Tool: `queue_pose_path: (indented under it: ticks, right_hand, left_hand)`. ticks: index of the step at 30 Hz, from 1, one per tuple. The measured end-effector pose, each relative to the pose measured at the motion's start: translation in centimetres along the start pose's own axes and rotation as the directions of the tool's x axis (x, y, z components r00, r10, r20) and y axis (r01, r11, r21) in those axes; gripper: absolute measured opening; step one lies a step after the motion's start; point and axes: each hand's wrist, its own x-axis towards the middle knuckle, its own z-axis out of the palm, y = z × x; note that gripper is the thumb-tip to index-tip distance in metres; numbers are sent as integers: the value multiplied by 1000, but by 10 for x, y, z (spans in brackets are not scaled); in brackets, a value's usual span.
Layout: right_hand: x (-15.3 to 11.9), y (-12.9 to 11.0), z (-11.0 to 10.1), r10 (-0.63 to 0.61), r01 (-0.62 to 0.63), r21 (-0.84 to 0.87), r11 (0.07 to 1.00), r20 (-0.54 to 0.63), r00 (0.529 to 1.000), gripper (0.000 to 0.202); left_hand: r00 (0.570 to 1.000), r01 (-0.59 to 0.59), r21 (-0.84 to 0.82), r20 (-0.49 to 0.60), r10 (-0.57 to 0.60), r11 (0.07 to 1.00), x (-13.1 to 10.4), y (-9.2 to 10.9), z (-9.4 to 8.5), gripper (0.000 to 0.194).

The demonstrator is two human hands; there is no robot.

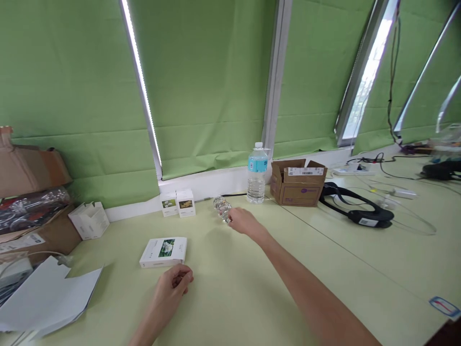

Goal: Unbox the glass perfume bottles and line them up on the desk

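My right hand (pixel 242 220) reaches out over the table, its fingers closed round a transparent, shiny, ridged glass-like object (pixel 220 205). What kind of object it is I cannot make out, as the fingers cover its near end. Closer to me, my left hand (pixel 176 281) rests with curled fingers just below a flat white box (pixel 163 252) that has a picture of white flowers. Nothing shows in its fingers. Two small white boxes with flower pictures, a left one (pixel 169 204) and a right one (pixel 186 203), stand behind the flat box.
A water bottle (pixel 257 175) with a blue label stands at the back beside an open brown carton (pixel 298 185). Right of that lies a black headset (pixel 367 215). On the left are a white carton (pixel 90 221), cardboard boxes (pixel 39 240) and white sheets (pixel 54 300). Green blinds (pixel 205 86) hang behind.
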Motion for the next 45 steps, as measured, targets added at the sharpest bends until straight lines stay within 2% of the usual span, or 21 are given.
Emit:
queue_pose_path:
  ticks: [2, 5, 12, 17, 21, 24, 28, 30, 31, 33, 35, 37, 38, 41, 43, 45]
  right_hand:
    - [4, 17, 4, 80, -81, -24, 996, -26, 996, 24]
    - [8, 31, 15, 138, -140, -28, 990, -50, 989, 24]
    - [12, 29, 33, 156, -153, 40, 987, -101, 983, 29]
    - [14, 31, 26, 188, -176, 98, 980, -134, 973, 22]
    - [13, 22, 16, 138, -110, 187, 976, -144, 980, 16]
    - [10, -3, 18, -9, 40, 311, 949, -102, 995, 19]
    - [-1, -48, 33, -230, 231, 484, 844, -61, 971, 27]
    - [-10, -65, 42, -301, 286, 539, 792, -62, 951, 39]
    - [-13, -71, 46, -320, 287, 579, 763, -48, 946, 46]
    - [-19, -79, 55, -330, 215, 704, 677, 29, 944, 61]
    - [-20, -82, 63, -333, 78, 824, 561, 139, 933, 72]
    - [-19, -83, 70, -338, -25, 893, 448, 195, 921, 77]
    - [-17, -83, 72, -341, -46, 917, 396, 194, 920, 77]
    - [-14, -84, 77, -368, -71, 962, 263, 168, 914, 68]
    - [-13, -85, 76, -403, -81, 971, 227, 169, 900, 55]
    - [-13, -86, 75, -407, -99, 973, 208, 178, 896, 46]
  left_hand:
    - [1000, -2, -9, 1, 2, 1000, 0, 0, 0, 34]
    - [1000, -4, -20, 1, 4, 1000, 1, -2, 1, 34]
    - [1000, 2, -22, 4, -2, 1000, -1, 1, 0, 33]
    - [1000, -13, 1, 13, 13, 1000, 1, -3, 0, 30]
    - [999, -37, 4, -4, 37, 999, 2, -9, 1, 27]
    - [998, -58, 7, -2, 58, 998, 3, -12, 2, 25]
    - [996, -81, 45, -22, 82, 996, 2, -9, 1, 25]
    - [984, -118, 177, -111, 139, 977, 0, -5, -4, 26]
    - [965, -145, 281, -173, 199, 949, -1, -3, -7, 26]
    - [891, -180, 507, -279, 358, 843, -1, -1, -17, 25]
    - [811, -149, 669, -339, 477, 729, 1, -4, -28, 25]
    - [777, -67, 745, -378, 503, 663, 5, -13, -39, 35]
    - [783, -22, 758, -393, 482, 652, 8, -20, -44, 44]
    - [848, 67, 731, -400, 348, 679, 15, -39, -53, 64]
    - [879, 55, 717, -365, 307, 695, 17, -47, -55, 71]
    - [887, 19, 719, -333, 320, 695, 17, -50, -54, 73]
